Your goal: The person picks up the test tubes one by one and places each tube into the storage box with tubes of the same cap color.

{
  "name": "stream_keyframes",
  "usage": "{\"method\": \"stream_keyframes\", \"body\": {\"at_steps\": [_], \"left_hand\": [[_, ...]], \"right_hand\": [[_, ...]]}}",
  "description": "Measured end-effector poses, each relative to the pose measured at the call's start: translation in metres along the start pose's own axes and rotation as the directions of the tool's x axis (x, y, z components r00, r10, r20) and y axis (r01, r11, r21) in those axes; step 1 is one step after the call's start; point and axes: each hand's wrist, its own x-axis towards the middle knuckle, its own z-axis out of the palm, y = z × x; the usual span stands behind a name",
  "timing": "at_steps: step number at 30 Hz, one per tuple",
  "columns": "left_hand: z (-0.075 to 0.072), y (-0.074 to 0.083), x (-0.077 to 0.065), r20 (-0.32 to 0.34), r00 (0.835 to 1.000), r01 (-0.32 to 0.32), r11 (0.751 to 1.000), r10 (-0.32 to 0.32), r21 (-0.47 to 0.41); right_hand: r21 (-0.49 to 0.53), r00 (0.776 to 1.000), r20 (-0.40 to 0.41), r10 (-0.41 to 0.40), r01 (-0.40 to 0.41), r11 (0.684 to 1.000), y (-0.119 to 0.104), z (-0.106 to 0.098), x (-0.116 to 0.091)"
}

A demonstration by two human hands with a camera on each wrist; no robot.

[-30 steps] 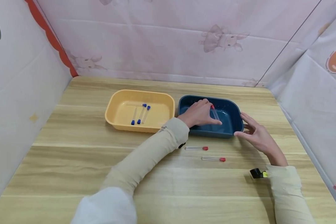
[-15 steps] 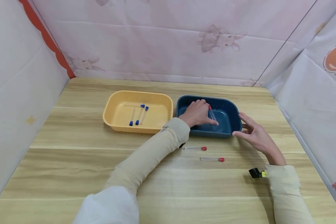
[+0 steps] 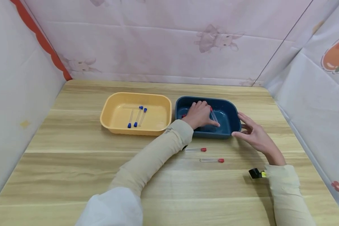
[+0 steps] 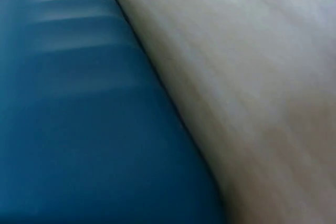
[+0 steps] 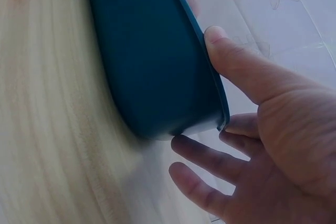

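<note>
On pale wood [image 3: 169, 201], the right hand [image 3: 256, 136] grips a rounded navy tray [image 3: 227, 117]; left hand's [image 3: 198, 115] grip is unclear.

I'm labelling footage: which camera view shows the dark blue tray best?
The head view: it shows most of the dark blue tray, inside and rim. The left wrist view shows only part of one side, close up; the right wrist view, its outside around one end.
</note>
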Motion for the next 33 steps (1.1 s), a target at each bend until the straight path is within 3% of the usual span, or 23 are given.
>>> {"method": "stream_keyframes", "body": {"at_steps": [14,26,33], "left_hand": [[0.006,0.001,0.001,0.005,1.000,0.026,0.999,-0.026,0.022],[-0.009,-0.005,-0.009,0.056,0.998,0.021,0.991,-0.013,-0.132],[-0.026,-0.006,-0.026,0.009,0.999,-0.037,0.978,0.039,-0.203]], "right_hand": [[0.019,1.000,0.004,-0.025,0.025,0.999,0.002,-0.001,0.001],[0.012,1.000,0.014,-0.002,0.002,1.000,0.001,-0.002,0.002],[-0.009,1.000,0.019,0.018,-0.018,1.000,0.000,-0.003,0.000]]}}
